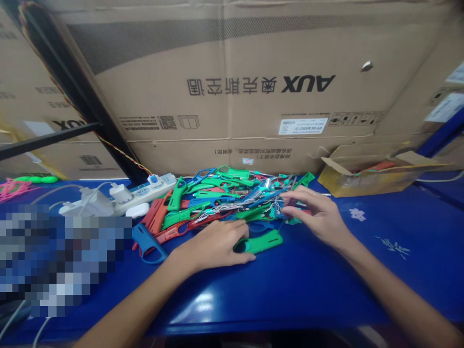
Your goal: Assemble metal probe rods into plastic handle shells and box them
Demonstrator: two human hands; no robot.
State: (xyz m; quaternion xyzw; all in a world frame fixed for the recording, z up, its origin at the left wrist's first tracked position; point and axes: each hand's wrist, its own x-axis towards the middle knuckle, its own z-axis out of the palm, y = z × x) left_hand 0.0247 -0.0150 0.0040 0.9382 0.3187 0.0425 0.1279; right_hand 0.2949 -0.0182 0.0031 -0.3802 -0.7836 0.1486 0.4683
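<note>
My left hand [221, 244] rests low over the blue table, its thumb and fingers around the trigger-loop end of a green lighter handle shell [264, 242]. The shell lies with its solid end toward the right. At the right edge of the pile, my right hand [319, 215] is curled in a pinch, thumb and forefinger close together beside small teal parts and thin white wires. What it pinches is too small and blurred to make out. Behind both hands spreads a heap of green, red and blue lighter shells [206, 195], with metal rods and white wires [232, 207] among them.
A white power strip [155, 189] with plugged-in adapters stands left of the pile. At the right back sits an open cardboard box [366, 179] holding orange-red parts. A large cardboard panel [232, 111] rises behind the table [308, 285]. Pink strands [16, 188] lie far left.
</note>
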